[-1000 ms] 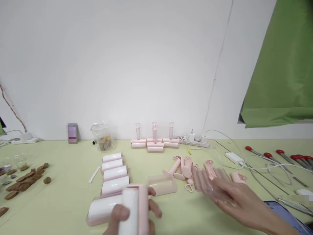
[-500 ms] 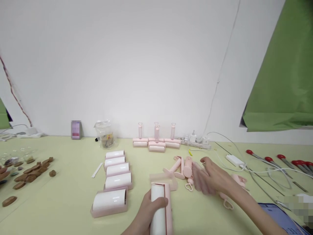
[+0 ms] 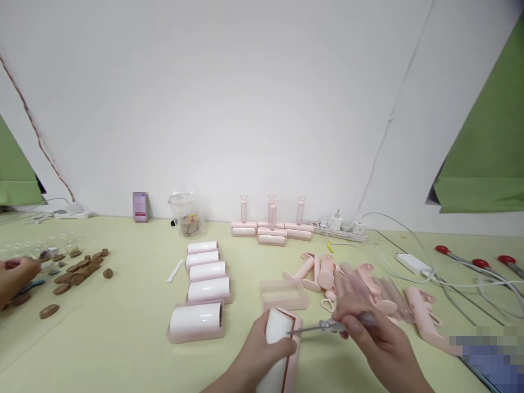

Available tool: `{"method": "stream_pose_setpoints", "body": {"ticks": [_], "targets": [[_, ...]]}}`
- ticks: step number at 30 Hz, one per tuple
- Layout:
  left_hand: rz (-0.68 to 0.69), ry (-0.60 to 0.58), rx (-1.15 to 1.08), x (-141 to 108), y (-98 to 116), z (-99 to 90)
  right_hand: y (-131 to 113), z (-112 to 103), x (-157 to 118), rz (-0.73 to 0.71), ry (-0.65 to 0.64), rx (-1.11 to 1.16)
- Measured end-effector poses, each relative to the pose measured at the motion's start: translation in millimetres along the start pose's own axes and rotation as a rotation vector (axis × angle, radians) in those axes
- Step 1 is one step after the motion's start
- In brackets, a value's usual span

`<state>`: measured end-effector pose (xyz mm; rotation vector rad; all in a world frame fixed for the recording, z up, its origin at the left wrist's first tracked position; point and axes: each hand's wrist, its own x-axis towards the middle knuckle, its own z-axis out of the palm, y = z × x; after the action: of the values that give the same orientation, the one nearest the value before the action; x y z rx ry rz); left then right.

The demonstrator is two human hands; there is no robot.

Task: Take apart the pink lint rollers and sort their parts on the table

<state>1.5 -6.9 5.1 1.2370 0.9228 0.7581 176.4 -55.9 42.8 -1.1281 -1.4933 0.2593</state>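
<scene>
White roll (image 3: 275, 327) in pink casing (image 3: 292, 364)

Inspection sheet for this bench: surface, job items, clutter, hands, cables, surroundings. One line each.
Surface: pale green table, things spread across it.
Job items: white roll, metal-shafted tool, five more rolls in a row.
Clutter: brown pieces at left, loose pink parts at right.
Hands: left hand grips the white roll; right hand holds the tool, tip at the roll; another person's hand at far left.
Cables: white cables loose at right.
Surroundings: white wall, green cloth both sides.
</scene>
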Motion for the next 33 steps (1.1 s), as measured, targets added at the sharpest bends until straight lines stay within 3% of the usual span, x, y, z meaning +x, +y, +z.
{"method": "stream_pose_setpoints", "body": {"ticks": [3,8,13,16,19,22,28,33], "targets": [[0.008,-0.025,0.007,1,-2,-1.5,-4,-1,-1,-0.145,0.000,-0.004],[-0.027,-0.014,0.010,-2,-2,-1.8,-1,-11,0,-0.335,-0.148,-0.042],[0.012,-0.022,0.040,-5,1,-0.6,-1,-11,-3,-0.353,-0.229,-0.058],[0.027,-0.015,0.064,-2,-1,-0.7,-7,-6,-3,-0.292,-0.327,-0.129],[0.096,-0.095,0.076,1,-4,-1.0,-10,3,-1,-0.266,-0.446,-0.227],[0.163,-0.165,0.074,2,-5,-2.2,-1,13,-5,-0.362,-0.546,-0.270],[0.102,-0.066,0.233,2,-3,-8.6,36,26,-26,-0.478,-0.511,-0.285],[0.094,-0.085,0.189,5,-5,-12.0,32,26,-28,-0.477,-0.505,-0.268]]}}
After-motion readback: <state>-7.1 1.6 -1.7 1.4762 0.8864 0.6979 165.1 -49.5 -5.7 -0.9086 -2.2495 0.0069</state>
